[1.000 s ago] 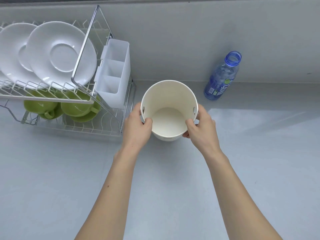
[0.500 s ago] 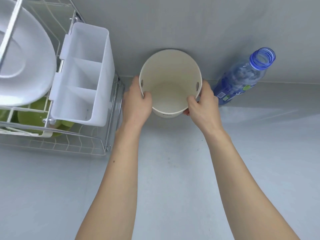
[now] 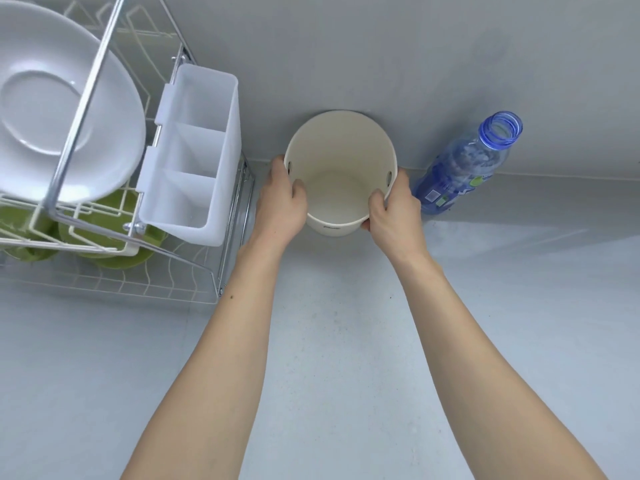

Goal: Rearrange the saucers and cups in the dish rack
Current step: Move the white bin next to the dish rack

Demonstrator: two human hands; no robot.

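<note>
Both hands clasp cream bucket [image 3: 341, 174] against back wall: left hand [image 3: 282, 202], right hand [image 3: 394, 209], thumbs hooked over rim. Dish rack [image 3: 221, 237], with white saucer [image 3: 52, 102] above green cups [image 3: 114, 233], lies left, nearer left hand.

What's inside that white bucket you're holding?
Nothing: the white bucket shows a bare bottom and two small wall holes. The thumbs hooked over its rim cover only bits of the inner wall.
</note>
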